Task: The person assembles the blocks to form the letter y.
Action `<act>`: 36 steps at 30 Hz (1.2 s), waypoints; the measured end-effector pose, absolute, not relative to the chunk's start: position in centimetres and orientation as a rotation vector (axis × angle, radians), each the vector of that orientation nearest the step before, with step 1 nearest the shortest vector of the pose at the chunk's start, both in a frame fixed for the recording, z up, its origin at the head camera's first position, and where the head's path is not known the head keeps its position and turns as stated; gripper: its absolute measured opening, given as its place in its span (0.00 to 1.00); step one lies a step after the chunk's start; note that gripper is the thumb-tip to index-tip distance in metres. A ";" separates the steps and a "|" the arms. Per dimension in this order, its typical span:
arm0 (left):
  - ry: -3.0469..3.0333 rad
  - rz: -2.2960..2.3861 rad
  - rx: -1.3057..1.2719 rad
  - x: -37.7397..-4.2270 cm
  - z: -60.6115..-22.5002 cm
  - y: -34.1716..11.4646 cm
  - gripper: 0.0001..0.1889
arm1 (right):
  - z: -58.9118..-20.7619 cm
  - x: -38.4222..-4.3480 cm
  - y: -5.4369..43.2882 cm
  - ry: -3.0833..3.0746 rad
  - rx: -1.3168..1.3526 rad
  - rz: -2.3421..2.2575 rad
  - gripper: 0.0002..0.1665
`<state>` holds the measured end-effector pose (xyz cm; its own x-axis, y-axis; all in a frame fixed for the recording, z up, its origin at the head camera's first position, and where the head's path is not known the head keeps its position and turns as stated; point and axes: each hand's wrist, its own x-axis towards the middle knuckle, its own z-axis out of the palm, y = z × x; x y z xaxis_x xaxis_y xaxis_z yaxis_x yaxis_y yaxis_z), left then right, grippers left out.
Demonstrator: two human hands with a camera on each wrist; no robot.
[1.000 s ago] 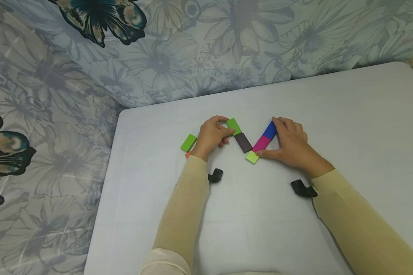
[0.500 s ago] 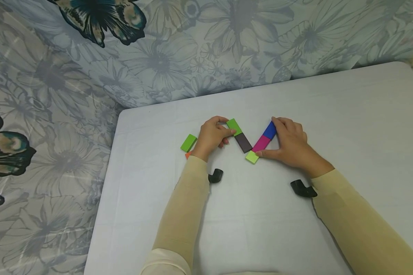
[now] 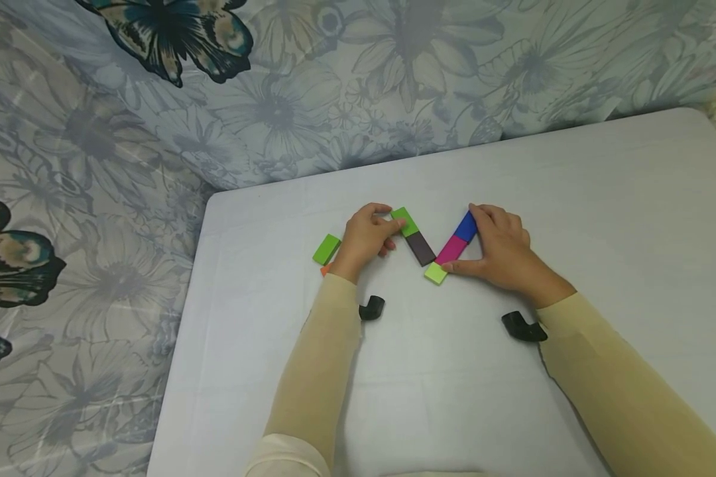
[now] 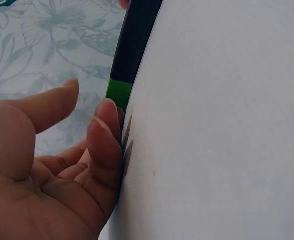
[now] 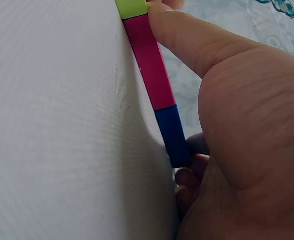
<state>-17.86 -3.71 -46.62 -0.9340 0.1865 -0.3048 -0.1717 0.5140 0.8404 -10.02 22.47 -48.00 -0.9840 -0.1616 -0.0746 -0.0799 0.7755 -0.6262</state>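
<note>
In the head view, a light green block (image 3: pixel 405 220) and a dark brown block (image 3: pixel 420 248) lie end to end in a slanting row. A magenta block (image 3: pixel 451 250) and a blue block (image 3: pixel 467 227) form the other arm of a V, with a lime block (image 3: pixel 435 273) at its bottom. My left hand (image 3: pixel 365 240) rests fingertips against the green block's outer side; in the left wrist view its thumb (image 4: pixel 57 107) hovers apart from the block. My right hand (image 3: pixel 504 248) holds the right row between its thumb at the lime block and fingers at the blue end.
Left of my left wrist lie another green block (image 3: pixel 326 250) and an orange piece (image 3: pixel 325 269), partly hidden by the arm. All lies on a white table (image 3: pixel 429 397). Floral cloth (image 3: pixel 364 86) hangs behind its far edge. Black wrist mounts (image 3: pixel 524 327) stick out beside the sleeves.
The head view has shifted very slightly. Both hands and the blocks keep their places relative to one another.
</note>
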 end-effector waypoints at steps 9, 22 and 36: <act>2.343 1.578 0.123 -16.8 -45.9 -5.0 0.26 | -48.1 -10.0 22.3 2.845 -0.177 -0.970 0.73; 2.224 1.795 0.395 -16.6 -43.6 -9.4 0.49 | -48.2 -10.1 22.4 2.830 -0.163 -0.969 0.74; 2.371 1.689 0.397 -15.8 -43.1 -12.7 0.40 | -48.1 -10.1 22.4 2.833 -0.167 -0.971 0.73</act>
<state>-15.76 -12.65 -43.09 -0.9433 0.3319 -0.0096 0.0993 0.3098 0.9456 -10.15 22.38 -48.10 -0.9837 -0.1504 -0.0982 -0.0585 0.7854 -0.6162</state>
